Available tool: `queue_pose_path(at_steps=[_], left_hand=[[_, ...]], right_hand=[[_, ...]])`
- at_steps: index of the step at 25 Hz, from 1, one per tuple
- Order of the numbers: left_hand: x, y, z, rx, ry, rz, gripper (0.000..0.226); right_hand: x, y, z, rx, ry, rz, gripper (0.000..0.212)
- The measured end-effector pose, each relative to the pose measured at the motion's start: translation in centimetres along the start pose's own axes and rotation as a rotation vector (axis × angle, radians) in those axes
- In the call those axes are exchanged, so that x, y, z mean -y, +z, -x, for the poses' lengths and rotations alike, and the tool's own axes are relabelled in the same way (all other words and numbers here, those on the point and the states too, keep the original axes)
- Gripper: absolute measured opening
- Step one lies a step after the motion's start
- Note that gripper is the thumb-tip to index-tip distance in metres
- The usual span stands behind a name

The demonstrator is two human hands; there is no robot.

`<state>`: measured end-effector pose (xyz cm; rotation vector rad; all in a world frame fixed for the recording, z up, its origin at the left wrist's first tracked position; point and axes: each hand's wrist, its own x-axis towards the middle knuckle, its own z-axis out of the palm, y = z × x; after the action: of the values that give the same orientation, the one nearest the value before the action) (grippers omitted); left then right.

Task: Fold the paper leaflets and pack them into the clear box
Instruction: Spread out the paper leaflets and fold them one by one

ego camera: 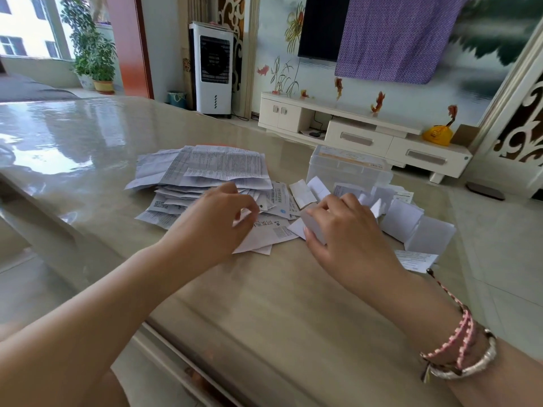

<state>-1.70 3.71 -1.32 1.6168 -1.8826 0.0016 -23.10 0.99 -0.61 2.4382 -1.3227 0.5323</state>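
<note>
A glossy beige table (264, 304) carries a loose heap of unfolded printed leaflets (205, 171) at centre, with a clear box (348, 168) standing just to the right of the heap, near the table's far edge. Folded white leaflets (411, 224) lie scattered in front of the box and to its right, crowding the space between the box and the person's hands. Beyond the table stand a white air cooler (213, 69), a low white TV cabinet (367, 133) and a wall screen half draped in purple cloth (393, 36). The left hand (214, 221) rests on the near edge of the heap, its fingers (246, 212) curled and pinching a sheet with large printed characters (264, 233). The right hand (343, 227), braided cords on its wrist, grips a small folded white leaflet (313, 227) with thumb and curled fingers (332, 204), just beside the left hand and well short of the box.
</note>
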Motion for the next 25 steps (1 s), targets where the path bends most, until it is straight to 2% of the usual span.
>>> queue_pose_path(at_steps=[2,5,11,25], left_hand=[[0.9,-0.3,-0.7,-0.047,0.008,-0.061,0.023],[2.6,-0.3,-1.8,-0.026,-0.034,-0.182,0.036],[5.2,1.2,-3.7,0.132,-0.125,-0.219,0.045],[5.3,2.0,-5.1,0.106,0.004,-0.261,0.051]], right_hand=[[0.0,0.0,-0.1,-0.075,-0.001,-0.006,0.025],[0.5,0.3,-0.2,-0.121,-0.039,-0.088,0.031],[1.1,1.2,-0.1,-0.069,-0.101,-0.16,0.039],[1.0,1.9,-0.1,0.02,-0.091,-0.185,0.041]])
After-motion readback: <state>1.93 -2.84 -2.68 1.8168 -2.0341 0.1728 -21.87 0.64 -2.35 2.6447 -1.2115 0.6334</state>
